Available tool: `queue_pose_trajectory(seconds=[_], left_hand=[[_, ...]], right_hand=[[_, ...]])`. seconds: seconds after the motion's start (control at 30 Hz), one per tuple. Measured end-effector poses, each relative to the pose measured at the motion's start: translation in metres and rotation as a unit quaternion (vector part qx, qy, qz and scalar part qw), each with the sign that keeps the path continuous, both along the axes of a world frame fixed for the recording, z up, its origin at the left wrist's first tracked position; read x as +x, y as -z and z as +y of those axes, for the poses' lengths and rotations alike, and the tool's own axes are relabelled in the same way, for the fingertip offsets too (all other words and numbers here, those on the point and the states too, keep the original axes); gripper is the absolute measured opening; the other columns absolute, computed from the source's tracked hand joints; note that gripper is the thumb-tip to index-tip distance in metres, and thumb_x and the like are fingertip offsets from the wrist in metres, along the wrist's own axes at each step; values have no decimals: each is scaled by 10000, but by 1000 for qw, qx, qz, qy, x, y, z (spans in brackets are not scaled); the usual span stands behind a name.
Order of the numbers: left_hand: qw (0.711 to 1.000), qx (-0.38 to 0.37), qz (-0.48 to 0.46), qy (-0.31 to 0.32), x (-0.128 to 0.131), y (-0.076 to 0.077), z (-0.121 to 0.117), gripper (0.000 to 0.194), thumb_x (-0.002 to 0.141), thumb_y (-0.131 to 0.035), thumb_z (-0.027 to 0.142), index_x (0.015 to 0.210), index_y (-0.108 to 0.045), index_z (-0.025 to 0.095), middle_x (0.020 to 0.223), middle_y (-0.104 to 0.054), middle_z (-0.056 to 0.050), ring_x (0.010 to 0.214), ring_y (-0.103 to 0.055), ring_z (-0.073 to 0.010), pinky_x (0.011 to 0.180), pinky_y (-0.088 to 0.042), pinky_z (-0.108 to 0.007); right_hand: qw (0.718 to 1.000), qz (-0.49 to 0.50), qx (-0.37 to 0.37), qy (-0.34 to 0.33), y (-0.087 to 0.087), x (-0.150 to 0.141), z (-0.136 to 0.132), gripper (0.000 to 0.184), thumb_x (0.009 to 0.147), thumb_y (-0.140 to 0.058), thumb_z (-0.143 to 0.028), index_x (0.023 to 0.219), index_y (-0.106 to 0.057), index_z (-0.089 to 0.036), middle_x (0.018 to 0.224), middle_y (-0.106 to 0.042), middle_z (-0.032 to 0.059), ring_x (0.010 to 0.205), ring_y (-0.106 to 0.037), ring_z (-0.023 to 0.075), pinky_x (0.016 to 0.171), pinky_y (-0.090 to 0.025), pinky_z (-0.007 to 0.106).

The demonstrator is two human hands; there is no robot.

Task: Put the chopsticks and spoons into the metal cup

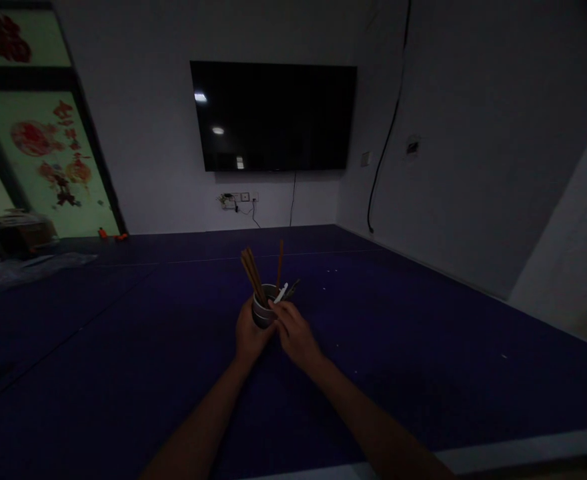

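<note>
My left hand (pixel 248 335) is wrapped around a grey cup (pixel 263 317), which looks metallic, and holds it over the blue surface. A bundle of wooden chopsticks (pixel 253 275) leans to the left in the cup, while a single reddish-brown stick (pixel 280 263) stands nearer the right side. A slim white utensil (pixel 282 292) slants out over the right rim, with a darker grey utensil end (pixel 293 287) beside it. At that rim my right hand (pixel 293 330) has its fingers closed in a pinch by the white utensil's lower end. What is between those fingertips is hidden.
A wide blue tabletop (pixel 148 353) spreads around the hands, with small white scraps (pixel 330 271) on it. Clear plastic sheeting (pixel 28 273) and orange items (pixel 111 235) lie at the far left. Behind are a wall-mounted television (pixel 278 117) and a hanging black cable (pixel 387 140).
</note>
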State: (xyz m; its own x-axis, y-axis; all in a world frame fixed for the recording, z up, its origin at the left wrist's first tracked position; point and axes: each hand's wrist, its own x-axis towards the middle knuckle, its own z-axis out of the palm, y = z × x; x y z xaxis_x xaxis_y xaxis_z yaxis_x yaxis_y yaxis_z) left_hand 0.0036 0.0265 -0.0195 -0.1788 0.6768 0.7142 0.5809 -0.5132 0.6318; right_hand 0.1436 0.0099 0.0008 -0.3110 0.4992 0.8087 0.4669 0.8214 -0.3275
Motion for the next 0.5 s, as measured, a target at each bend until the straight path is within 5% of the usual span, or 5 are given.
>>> queue_pose_trajectory(seconds=[0.1,0.27,0.5], left_hand=[[995,10,-17,-93,-29,-7,7,698,631,-701,411,1240,-440,194,1152,-590,-111,1056,-569,-267,885,-457,-400],[974,-3,-67,-217,-84,-9,22,630,588,-722,424,1132,-488,210,1110,-587,-99,1045,-566,-283,885,-444,-425],[956,-34,-117,-267,-116,-4,32,724,538,-742,448,1165,-455,225,1178,-559,-103,1107,-528,-323,903,-424,-462]], right_hand=[[999,-32,14,10,-1,4,-2,492,875,-391,-140,1350,-407,-263,1249,-528,83,1119,-531,164,910,-485,320],[993,-104,-18,45,14,6,4,391,853,-409,-111,1165,-605,-243,1005,-682,48,895,-642,137,802,-522,265],[991,-90,-78,53,26,4,12,340,846,-430,-143,1078,-661,-236,1014,-702,30,859,-669,141,798,-518,263]])
